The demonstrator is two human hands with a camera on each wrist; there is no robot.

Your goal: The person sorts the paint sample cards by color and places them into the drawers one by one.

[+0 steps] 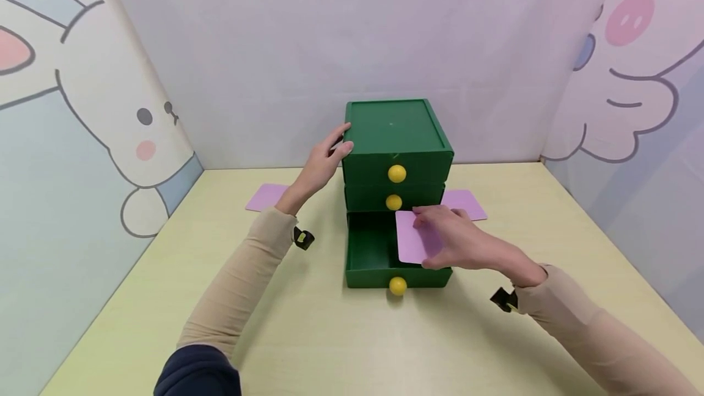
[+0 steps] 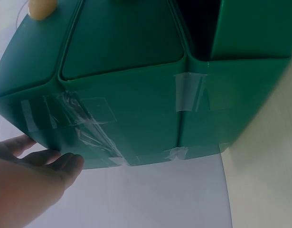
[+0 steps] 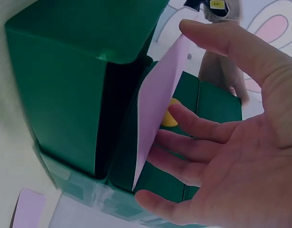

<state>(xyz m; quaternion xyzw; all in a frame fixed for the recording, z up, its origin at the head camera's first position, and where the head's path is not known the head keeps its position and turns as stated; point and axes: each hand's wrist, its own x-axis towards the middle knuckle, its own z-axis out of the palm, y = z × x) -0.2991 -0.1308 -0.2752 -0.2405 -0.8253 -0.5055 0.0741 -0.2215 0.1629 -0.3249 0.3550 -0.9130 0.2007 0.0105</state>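
Note:
A green cabinet (image 1: 393, 127) of three stacked drawers with round yellow knobs stands on the table. Its bottom drawer (image 1: 365, 278) is pulled out, while the upper two are closed. My right hand (image 1: 467, 242) holds a thin pink card (image 1: 409, 240) by its edges over that drawer. In the right wrist view, thumb and fingers spread around the card (image 3: 157, 95), which is tilted beside the drawer's front. My left hand (image 1: 321, 167) rests against the cabinet's upper left side, with its fingers on the green wall (image 2: 131, 114) in the left wrist view.
One pink card (image 1: 266, 197) lies on the table (image 1: 330, 341) left of the cabinet, partly behind my left wrist. Another pink card (image 1: 466, 203) lies to its right. A pale back wall (image 1: 275, 66) rises behind, with cartoon-printed panels on both sides.

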